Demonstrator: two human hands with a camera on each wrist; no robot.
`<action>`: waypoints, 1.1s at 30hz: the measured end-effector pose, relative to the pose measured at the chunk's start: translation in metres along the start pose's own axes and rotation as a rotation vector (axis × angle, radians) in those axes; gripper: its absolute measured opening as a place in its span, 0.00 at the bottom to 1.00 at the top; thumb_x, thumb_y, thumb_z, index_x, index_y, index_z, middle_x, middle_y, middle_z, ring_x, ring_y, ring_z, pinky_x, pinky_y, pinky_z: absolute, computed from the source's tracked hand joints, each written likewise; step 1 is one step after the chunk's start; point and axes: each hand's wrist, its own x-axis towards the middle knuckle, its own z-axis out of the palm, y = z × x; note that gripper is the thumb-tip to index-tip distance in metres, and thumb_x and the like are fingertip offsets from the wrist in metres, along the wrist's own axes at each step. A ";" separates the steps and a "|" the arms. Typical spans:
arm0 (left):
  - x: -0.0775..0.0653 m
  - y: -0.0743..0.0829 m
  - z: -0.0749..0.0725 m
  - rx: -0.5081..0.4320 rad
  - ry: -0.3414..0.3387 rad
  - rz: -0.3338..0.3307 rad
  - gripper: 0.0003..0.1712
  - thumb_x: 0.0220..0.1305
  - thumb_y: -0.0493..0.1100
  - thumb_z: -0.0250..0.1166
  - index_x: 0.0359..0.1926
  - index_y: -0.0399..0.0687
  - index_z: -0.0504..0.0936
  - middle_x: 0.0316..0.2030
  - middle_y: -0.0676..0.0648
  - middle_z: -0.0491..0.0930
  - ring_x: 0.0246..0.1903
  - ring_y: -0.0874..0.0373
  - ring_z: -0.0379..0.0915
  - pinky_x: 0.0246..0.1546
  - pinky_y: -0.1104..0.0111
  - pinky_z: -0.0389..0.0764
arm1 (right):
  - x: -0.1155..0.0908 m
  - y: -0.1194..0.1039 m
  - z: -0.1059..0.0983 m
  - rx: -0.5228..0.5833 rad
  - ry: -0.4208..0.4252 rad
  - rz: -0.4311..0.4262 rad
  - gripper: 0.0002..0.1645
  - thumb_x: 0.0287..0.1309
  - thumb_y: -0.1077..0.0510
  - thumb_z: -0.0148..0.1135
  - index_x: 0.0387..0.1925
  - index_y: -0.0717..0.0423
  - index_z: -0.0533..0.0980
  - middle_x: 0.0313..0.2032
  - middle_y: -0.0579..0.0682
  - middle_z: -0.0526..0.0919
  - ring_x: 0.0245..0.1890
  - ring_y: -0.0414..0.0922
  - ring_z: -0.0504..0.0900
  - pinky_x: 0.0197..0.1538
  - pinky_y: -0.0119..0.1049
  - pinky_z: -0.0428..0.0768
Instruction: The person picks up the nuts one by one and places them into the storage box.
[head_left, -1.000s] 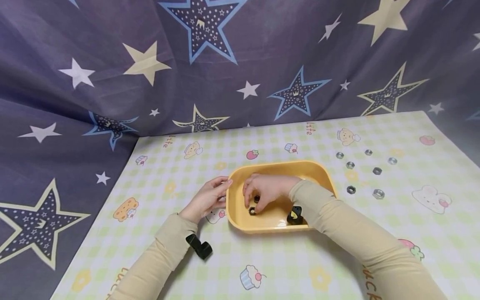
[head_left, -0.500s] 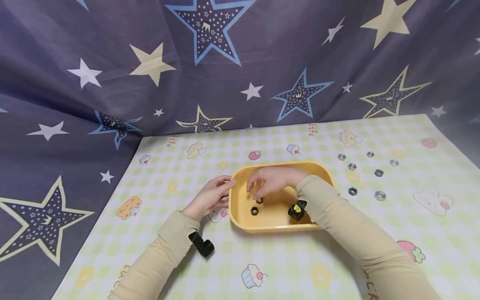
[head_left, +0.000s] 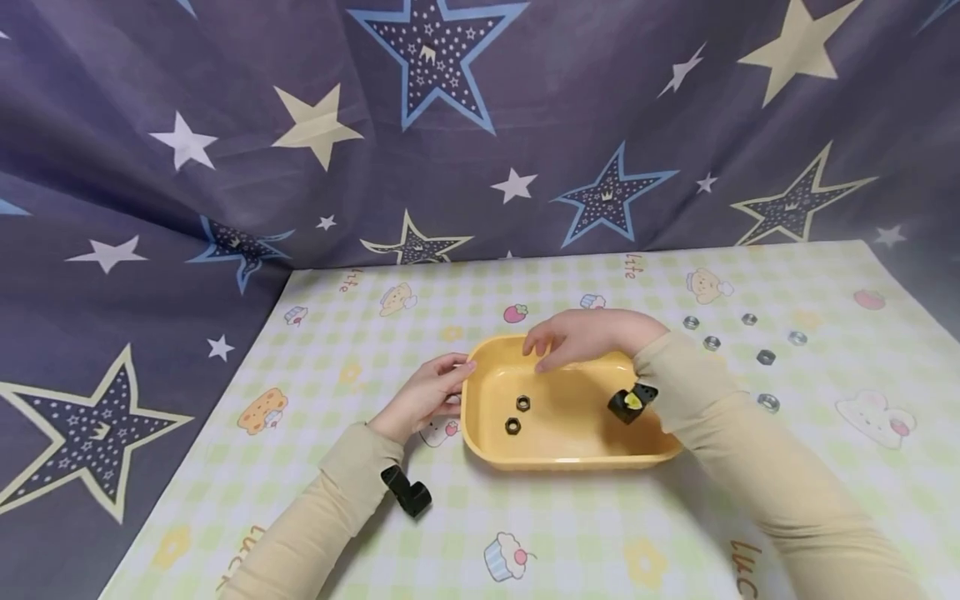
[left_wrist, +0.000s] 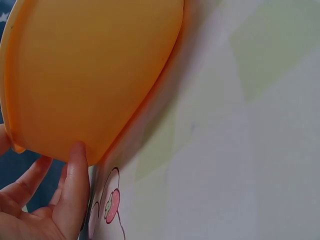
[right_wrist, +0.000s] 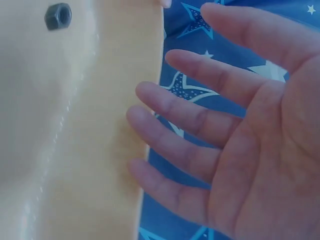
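Note:
A yellow plastic bin [head_left: 570, 460] stands mid-table with two dark hex nuts lying flat on its floor, a nearer nut [head_left: 513, 426] and a farther nut [head_left: 523, 403]. My left hand [head_left: 425, 392] grips the bin's left end, thumb at the rim and fingertips against the outer wall [left_wrist: 95, 90]. Over the bin's far rim hovers my right hand [head_left: 581, 337], holding nothing. In the right wrist view its fingers [right_wrist: 180, 112] are spread and relaxed beside the bin wall, and one nut [right_wrist: 59, 16] shows at the upper left.
Several loose hex nuts [head_left: 766, 357] lie on the checked tablecloth right of the bin, near my right sleeve [head_left: 750, 442]. A starry dark curtain [head_left: 450, 167] hangs behind the table. Black mounts [head_left: 407, 492] are strapped to my wrists.
My right hand has risen from the two nuts in the bin and moved right and back to the far rim, leaving both nuts behind. My left hand keeps its grip.

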 end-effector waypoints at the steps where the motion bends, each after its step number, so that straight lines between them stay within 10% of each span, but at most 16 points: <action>1: 0.000 0.000 0.000 0.003 0.001 0.002 0.23 0.71 0.48 0.54 0.59 0.38 0.69 0.35 0.48 0.80 0.29 0.62 0.78 0.32 0.69 0.83 | -0.003 0.000 -0.002 -0.007 0.000 0.007 0.25 0.61 0.52 0.58 0.56 0.60 0.72 0.50 0.57 0.79 0.51 0.52 0.77 0.58 0.47 0.73; 21: 0.001 -0.002 0.001 0.014 0.042 0.004 0.22 0.70 0.47 0.54 0.59 0.40 0.71 0.41 0.44 0.80 0.32 0.62 0.79 0.34 0.67 0.84 | -0.112 0.053 0.003 0.048 0.336 -0.009 0.15 0.62 0.58 0.59 0.49 0.57 0.77 0.49 0.52 0.81 0.49 0.48 0.79 0.55 0.49 0.77; 33: -0.001 -0.002 0.003 0.018 0.041 0.012 0.22 0.70 0.48 0.54 0.59 0.40 0.71 0.38 0.47 0.79 0.31 0.63 0.78 0.33 0.68 0.84 | -0.157 0.106 0.037 -0.021 0.595 0.022 0.12 0.58 0.64 0.63 0.44 0.51 0.78 0.40 0.31 0.79 0.41 0.27 0.77 0.43 0.28 0.79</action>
